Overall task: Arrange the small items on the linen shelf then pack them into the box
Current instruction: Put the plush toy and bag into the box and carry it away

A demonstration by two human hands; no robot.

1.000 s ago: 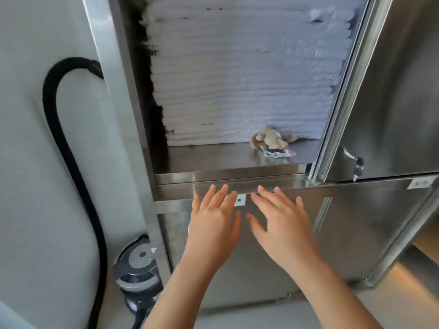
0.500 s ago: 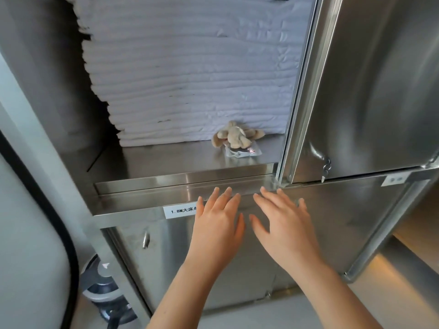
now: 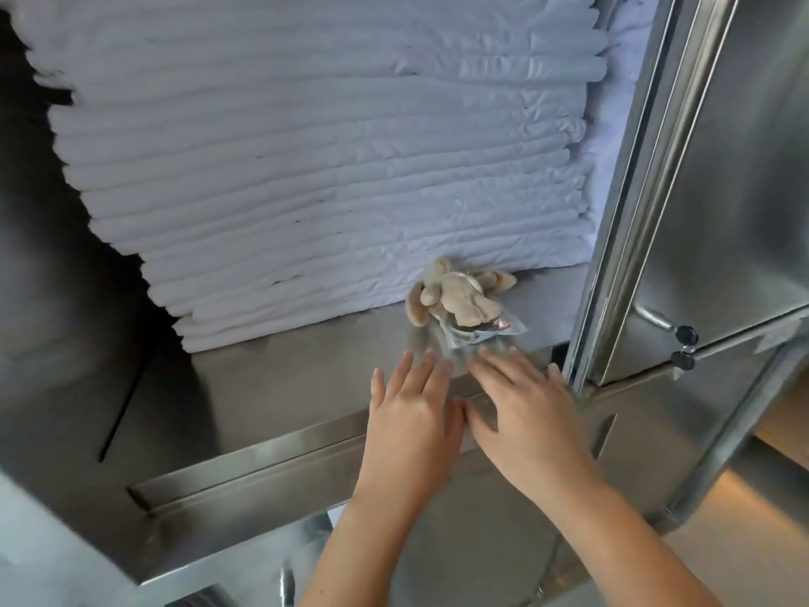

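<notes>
On the steel shelf (image 3: pixel 284 387): folded linens (image 3: pixel 328 168), plush toy (image 3: pixel 455 295).

A tall stack of folded white linens (image 3: pixel 328 168) fills the view from 10 to 1 o'clock. At 3 o'clock stands a steel cabinet door (image 3: pixel 722 190), with two black knobs (image 3: pixel 686 334) at its lower edge.

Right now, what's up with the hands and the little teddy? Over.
Left hand and right hand open, empty, over shelf edge. Plush toy on packet, by linen stack. Nothing between.
</notes>
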